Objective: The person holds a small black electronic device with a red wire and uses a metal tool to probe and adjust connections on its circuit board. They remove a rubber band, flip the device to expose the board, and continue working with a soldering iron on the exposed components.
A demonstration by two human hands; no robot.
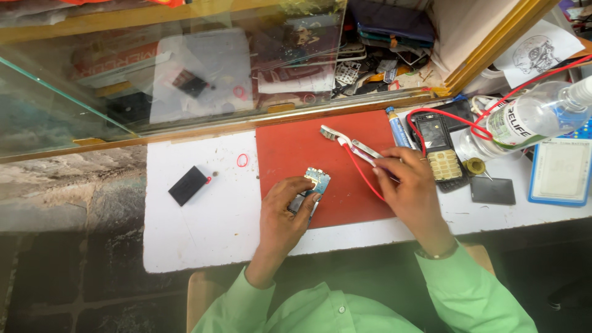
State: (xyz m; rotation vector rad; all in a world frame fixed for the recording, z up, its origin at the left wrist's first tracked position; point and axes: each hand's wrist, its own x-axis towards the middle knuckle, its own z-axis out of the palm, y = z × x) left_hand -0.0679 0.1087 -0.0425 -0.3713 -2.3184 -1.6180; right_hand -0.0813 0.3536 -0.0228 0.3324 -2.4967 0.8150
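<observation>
Right now left hand (283, 209) is closed around a small circuit board (317, 179), pinning it on the red mat (296, 148) atop the white counter (203, 228). Right hand (410, 185) grips a white toothbrush (345, 143), bristles near mat's far edge. Black keypad phone (439, 151) lies just right; black battery (187, 185) well left.

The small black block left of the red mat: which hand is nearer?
Left. The left hand holds a circuit board right of the black block; the right hand is farther right.
</observation>
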